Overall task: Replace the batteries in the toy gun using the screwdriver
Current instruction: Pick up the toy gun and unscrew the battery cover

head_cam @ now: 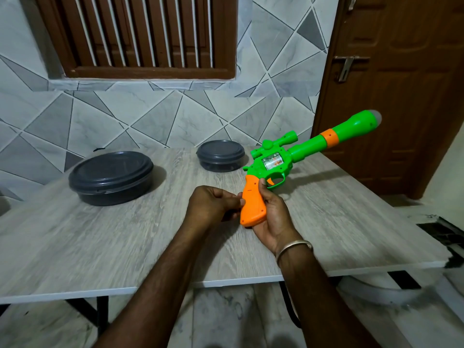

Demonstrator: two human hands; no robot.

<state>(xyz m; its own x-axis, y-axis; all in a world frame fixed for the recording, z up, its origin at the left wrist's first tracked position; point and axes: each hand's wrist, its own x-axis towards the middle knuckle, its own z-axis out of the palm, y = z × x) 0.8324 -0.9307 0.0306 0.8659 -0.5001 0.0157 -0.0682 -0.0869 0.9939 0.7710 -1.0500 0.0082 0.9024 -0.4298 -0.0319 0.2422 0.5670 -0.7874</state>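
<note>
Right hand: my right hand (pixel 272 214) is wrapped around the orange plastic grip (pixel 252 202) of the green and orange plastic toy gun (pixel 301 151), fingers behind the grip, thumb up near the trigger guard. A metal bangle (pixel 293 249) sits on that wrist.
Left hand: my left hand (pixel 213 205) is curled narrow, its fingertips pressed against the left edge of the grip. I cannot tell whether it holds anything small inside the curl.
Toy gun: I have it lifted off the table, grip low and close to me, barrel slanting up and away to the right toward the door. A small green scope sits on top of the body, a clear window shows in the side, an orange ring bands the barrel, and the muzzle ends in a greyish cap.
Table: a pale grey wood-grain tabletop (pixel 125 247) on dark legs lies under both hands.
Large container: a dark grey round plastic container with a lid (pixel 110 177) stands on the table's far left, well apart from the gun.
Small container: a smaller dark grey round lidded container (pixel 220 154) stands at the far edge, just left of the gun's body in my view.
Background: a tiled wall of grey triangles, a brown slatted window (pixel 140 36) and a brown wooden door (pixel 401 84) on the right.
</note>
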